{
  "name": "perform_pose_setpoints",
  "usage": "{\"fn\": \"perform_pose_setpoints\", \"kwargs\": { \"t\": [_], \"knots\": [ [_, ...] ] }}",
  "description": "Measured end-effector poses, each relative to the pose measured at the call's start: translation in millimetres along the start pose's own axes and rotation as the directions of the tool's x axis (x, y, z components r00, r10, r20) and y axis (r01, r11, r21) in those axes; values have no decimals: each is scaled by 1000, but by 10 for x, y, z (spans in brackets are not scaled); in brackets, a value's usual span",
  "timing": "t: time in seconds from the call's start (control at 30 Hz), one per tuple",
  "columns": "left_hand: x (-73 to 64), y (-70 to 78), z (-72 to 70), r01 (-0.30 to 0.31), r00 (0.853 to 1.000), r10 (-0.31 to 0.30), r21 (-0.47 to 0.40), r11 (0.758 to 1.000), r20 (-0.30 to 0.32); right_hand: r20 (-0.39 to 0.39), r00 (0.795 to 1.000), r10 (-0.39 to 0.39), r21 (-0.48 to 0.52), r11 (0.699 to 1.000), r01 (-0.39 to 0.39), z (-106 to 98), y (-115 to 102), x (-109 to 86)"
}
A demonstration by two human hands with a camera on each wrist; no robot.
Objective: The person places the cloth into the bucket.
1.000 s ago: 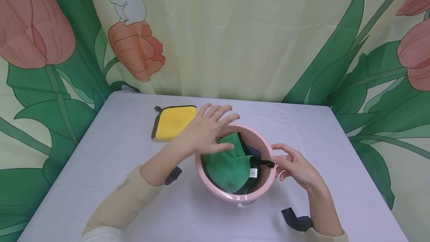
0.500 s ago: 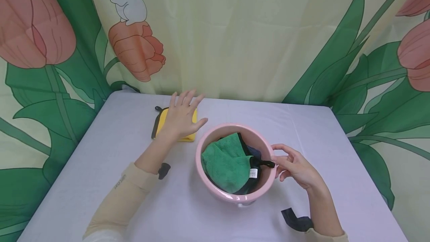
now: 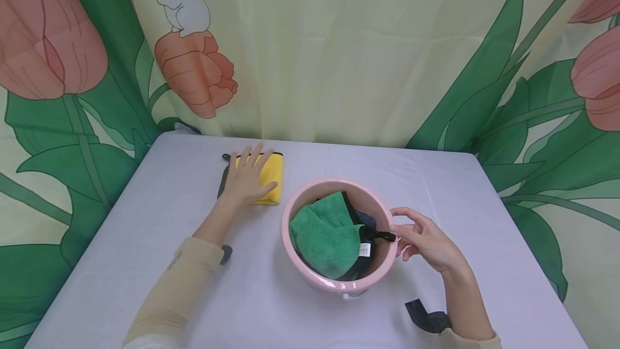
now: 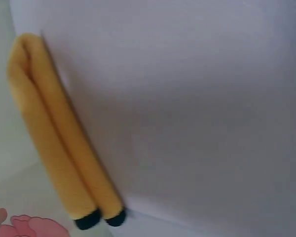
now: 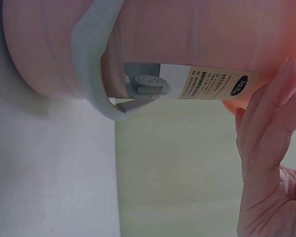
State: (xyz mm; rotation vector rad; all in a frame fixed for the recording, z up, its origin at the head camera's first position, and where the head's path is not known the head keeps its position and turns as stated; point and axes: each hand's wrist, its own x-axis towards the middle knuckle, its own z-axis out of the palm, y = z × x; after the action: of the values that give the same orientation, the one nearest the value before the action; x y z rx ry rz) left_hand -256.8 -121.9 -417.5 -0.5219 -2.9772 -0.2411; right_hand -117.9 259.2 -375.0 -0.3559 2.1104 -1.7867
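Observation:
My left hand (image 3: 244, 179) is over a folded yellow towel (image 3: 274, 176) with dark trim and a corner loop, its fingers spread. Whether it touches the towel cannot be told. The left wrist view has the yellow towel (image 4: 59, 133) edge-on, without the hand. A pink bucket (image 3: 339, 285) stands upright on the table, with a green towel (image 3: 322, 236) inside and something dark blue partly hidden behind that. My right hand (image 3: 426, 241) holds the bucket's right rim between thumb and fingers, near the green towel's black loop. In the right wrist view, the fingers (image 5: 266, 118) lie against the bucket's outside (image 5: 153, 34).
The table (image 3: 160, 220) has a white cloth. Behind it hangs a curtain (image 3: 329, 58) printed with tulips, a rabbit and a carrot. A pale handle (image 5: 89, 59) hangs on the bucket's side beside a printed label (image 5: 207, 84). Black straps (image 3: 428, 318) stick out near the wrists.
My left hand has moved left from above the bucket to over the yellow towel, and lower. The right hand, bucket and towels have stayed put.

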Motion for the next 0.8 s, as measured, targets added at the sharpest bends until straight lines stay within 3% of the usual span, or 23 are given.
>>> {"fn": "perform_pose_setpoints", "kwargs": {
  "t": [0.37, 0.8],
  "knots": [
    [-125, -173, 252, 27, 990, -20, -44, 999, 137, 4, 1000, -4, 4, 1000, 4, -6, 0, -3],
    [-118, -279, 413, 64, 964, -40, -85, 994, 262, -7, 1000, 13, -3, 1000, -13, 1, -12, 3]
  ]
}}
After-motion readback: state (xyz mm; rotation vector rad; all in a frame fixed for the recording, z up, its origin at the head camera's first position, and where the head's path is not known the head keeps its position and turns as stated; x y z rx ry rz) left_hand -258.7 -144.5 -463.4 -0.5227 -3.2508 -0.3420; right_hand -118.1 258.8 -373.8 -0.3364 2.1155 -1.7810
